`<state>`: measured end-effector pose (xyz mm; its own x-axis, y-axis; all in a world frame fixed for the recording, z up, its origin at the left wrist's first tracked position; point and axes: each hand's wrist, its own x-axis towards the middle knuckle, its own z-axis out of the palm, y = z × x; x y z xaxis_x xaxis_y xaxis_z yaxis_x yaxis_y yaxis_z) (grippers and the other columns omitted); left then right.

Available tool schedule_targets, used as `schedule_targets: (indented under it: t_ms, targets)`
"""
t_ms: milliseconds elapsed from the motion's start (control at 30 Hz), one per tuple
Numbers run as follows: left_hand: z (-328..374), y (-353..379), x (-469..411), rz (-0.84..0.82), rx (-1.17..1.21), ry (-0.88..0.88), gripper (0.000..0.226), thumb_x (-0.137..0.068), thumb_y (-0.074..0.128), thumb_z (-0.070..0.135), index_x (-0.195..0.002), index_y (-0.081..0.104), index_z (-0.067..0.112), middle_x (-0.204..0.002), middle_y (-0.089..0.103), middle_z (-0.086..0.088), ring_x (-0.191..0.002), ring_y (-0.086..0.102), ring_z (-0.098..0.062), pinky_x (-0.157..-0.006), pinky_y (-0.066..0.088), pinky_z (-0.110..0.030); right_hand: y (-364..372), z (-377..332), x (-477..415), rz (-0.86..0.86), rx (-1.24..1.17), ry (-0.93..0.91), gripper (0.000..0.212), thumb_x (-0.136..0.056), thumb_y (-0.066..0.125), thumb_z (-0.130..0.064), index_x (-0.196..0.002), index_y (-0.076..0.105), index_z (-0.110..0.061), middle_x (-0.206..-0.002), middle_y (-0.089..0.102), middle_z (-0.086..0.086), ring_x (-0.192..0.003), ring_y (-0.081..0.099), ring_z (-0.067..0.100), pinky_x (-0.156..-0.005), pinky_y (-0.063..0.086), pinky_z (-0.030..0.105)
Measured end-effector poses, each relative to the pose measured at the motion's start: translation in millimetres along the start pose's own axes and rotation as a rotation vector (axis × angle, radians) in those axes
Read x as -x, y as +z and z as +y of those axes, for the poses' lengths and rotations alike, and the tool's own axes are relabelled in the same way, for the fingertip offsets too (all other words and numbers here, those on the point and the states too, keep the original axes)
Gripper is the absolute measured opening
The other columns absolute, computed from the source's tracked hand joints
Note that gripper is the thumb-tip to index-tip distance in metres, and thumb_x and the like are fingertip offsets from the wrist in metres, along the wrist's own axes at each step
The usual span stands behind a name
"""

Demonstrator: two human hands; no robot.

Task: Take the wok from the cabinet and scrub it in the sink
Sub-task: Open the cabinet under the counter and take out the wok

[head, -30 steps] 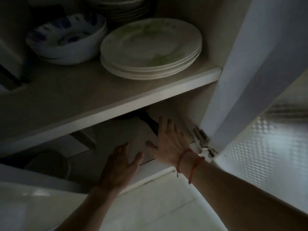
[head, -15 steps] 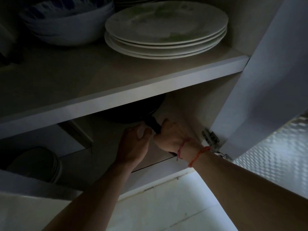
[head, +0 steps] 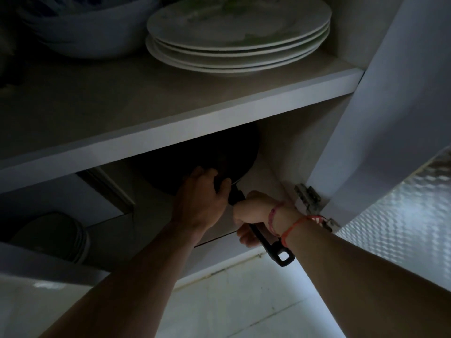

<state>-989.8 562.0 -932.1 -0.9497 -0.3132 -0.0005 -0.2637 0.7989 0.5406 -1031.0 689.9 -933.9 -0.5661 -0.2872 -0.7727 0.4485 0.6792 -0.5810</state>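
A black wok (head: pixel 214 154) sits on the lower shelf of the open cabinet, mostly tucked under the upper shelf (head: pixel 185 128) and hard to see in the dark. Its long black handle (head: pixel 273 247) sticks out past the shelf's front edge, ending in a hanging loop. My right hand (head: pixel 251 215) is closed around that handle near its middle. My left hand (head: pixel 202 201) grips the wok's rim just where the handle joins the bowl.
Several stacked white plates (head: pixel 239 37) and nested bowls (head: pixel 85 32) rest on the upper shelf. The cabinet door (head: pixel 390 118) stands open at the right, its hinge (head: pixel 307 198) close to my right wrist. More stacked dishes (head: pixel 56 235) sit low on the left. Pale floor tiles (head: pixel 231 301) lie below.
Both hands went from reaching open toward the lower shelf to gripping the wok. The handle now sticks out further past the shelf edge, and the view has moved closer.
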Motion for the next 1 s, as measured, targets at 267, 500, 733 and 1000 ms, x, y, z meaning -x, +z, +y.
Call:
schedule_targets:
  t_ms: [267, 500, 733, 1000]
  targets:
    - [-4.1, -12.2, -19.2, 0.001, -0.112, -0.035, 0.049, -0.100, 0.047, 0.041, -0.136, 0.053, 0.008, -0.135, 0.052, -0.018, -0.123, 0.050, -0.036, -0.100, 0.046, -0.046, 10.9, 26.5, 10.5, 0.210, -0.051, -0.115, 0.030, -0.088, 0.059, -0.039, -0.081, 0.056, -0.010, -0.053, 0.048, 0.001, -0.036, 0.043, 0.012, -0.040, 0.037, 0.019]
    - [-7.8, -20.6, -39.8, -0.014, -0.170, -0.074, 0.053, -0.100, 0.048, 0.041, -0.141, 0.048, 0.008, -0.146, 0.043, -0.019, -0.134, 0.041, -0.036, -0.113, 0.034, -0.042, 12.9, 71.6, 45.7, 0.300, 0.149, -0.140, 0.046, -0.086, 0.054, -0.056, -0.087, 0.057, -0.010, -0.063, 0.057, 0.000, -0.034, 0.050, 0.010, -0.037, 0.042, 0.019]
    - [-15.2, -32.4, -61.4, 0.009, -0.065, -0.152, 0.057, -0.102, 0.048, 0.034, -0.150, 0.036, 0.005, -0.154, 0.037, -0.018, -0.142, 0.034, -0.033, -0.116, 0.026, -0.036, 23.3, 110.2, 89.9, 0.319, 0.242, -0.071, 0.046, -0.088, 0.052, -0.056, -0.070, 0.051, -0.014, -0.056, 0.054, 0.000, -0.028, 0.048, 0.008, -0.033, 0.040, 0.019]
    - [-12.3, -31.2, -66.5, -0.005, -0.023, -0.212, 0.060, -0.104, 0.046, 0.030, -0.154, 0.024, 0.005, -0.159, 0.028, -0.017, -0.146, 0.028, -0.030, -0.116, 0.022, -0.032, 9.4, 137.2, 121.9, 0.347, 0.377, -0.070, 0.050, -0.087, 0.053, -0.056, -0.059, 0.054, -0.015, -0.046, 0.054, -0.001, -0.029, 0.052, 0.008, -0.031, 0.038, 0.018]
